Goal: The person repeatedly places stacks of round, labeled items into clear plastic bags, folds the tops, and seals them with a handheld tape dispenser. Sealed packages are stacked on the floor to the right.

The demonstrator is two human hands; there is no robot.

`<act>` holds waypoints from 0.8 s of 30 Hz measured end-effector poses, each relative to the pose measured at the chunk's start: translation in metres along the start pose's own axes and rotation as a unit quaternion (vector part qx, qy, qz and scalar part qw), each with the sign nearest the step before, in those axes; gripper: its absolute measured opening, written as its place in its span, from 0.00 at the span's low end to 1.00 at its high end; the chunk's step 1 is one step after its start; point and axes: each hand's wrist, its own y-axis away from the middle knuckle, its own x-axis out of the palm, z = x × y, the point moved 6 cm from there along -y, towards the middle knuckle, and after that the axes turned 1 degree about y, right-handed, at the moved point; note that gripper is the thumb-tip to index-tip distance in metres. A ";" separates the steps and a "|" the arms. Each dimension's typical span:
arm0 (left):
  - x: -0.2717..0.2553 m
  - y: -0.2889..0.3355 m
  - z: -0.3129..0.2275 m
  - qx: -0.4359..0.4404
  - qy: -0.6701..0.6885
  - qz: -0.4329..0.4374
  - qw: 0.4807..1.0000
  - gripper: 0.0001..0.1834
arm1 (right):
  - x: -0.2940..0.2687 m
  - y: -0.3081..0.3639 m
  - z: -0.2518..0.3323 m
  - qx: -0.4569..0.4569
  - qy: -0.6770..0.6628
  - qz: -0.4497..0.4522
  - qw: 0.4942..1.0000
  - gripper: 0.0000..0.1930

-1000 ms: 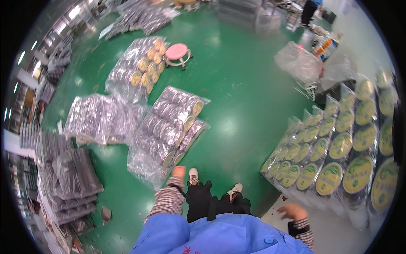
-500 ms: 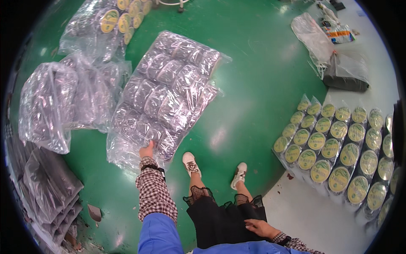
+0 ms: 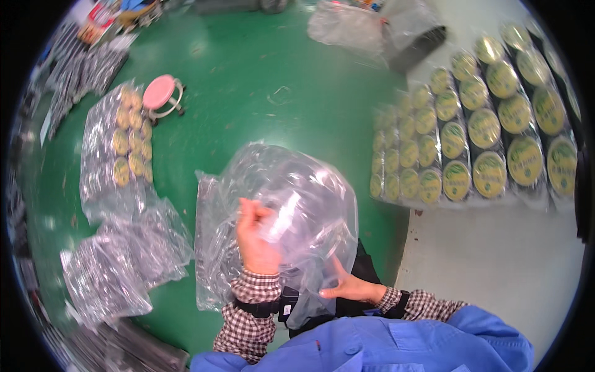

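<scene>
A large clear plastic bag (image 3: 322, 192) billows in front of my body, its surface crumpled and shiny. My left hand (image 3: 257, 242) is up against it with curled fingers, pinching the film; the fingertips are somewhat blurred. At the bag's near right side, my right hand (image 3: 353, 286) grips the plastic, thumb on the outside and a finger showing through the film. A wrapped bundle (image 3: 214, 273) of dark rolls seems to lie under the bag's left part, mostly covered by plastic.
Plastic-wrapped bundles (image 3: 114, 273) lie on the green floor at left, with a bundle of yellow-labelled rolls (image 3: 130, 139) beyond. A pink round stool (image 3: 160, 92) stands beside it. Rows of yellow-labelled rolls (image 3: 483, 127) fill the right. A whitish bag (image 3: 347, 25) lies at the back.
My left hand has left the wrapped bundle on the floor and come closer to my body. My right hand has risen from my skirt. A puffed clear bag is now between them. The view has shifted.
</scene>
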 end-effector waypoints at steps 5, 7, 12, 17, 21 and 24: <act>-0.012 -0.043 -0.004 0.162 -0.232 -0.037 0.958 0.14 | -0.072 0.042 0.084 -0.227 0.226 -0.167 0.932 0.54; -0.065 -0.063 0.005 0.225 -0.451 -0.063 0.861 0.19 | -0.119 0.040 0.082 -0.181 0.109 -0.140 0.967 0.46; -0.038 -0.074 0.144 -0.007 -0.252 -0.111 0.961 0.39 | -0.222 0.016 0.053 -0.060 -0.054 -0.126 0.989 0.43; -0.013 -0.056 0.264 0.086 -0.801 -0.002 0.592 0.46 | -0.247 0.009 0.046 -0.234 0.180 -0.095 0.951 0.61; -0.060 -0.076 0.261 -0.072 -0.501 -0.121 0.854 0.10 | -0.283 0.054 0.073 -0.106 0.421 -0.091 0.896 0.57; 0.029 -0.073 0.190 -0.018 -0.503 -0.045 0.863 0.08 | -0.338 0.102 0.077 -0.068 0.421 -0.216 0.878 0.46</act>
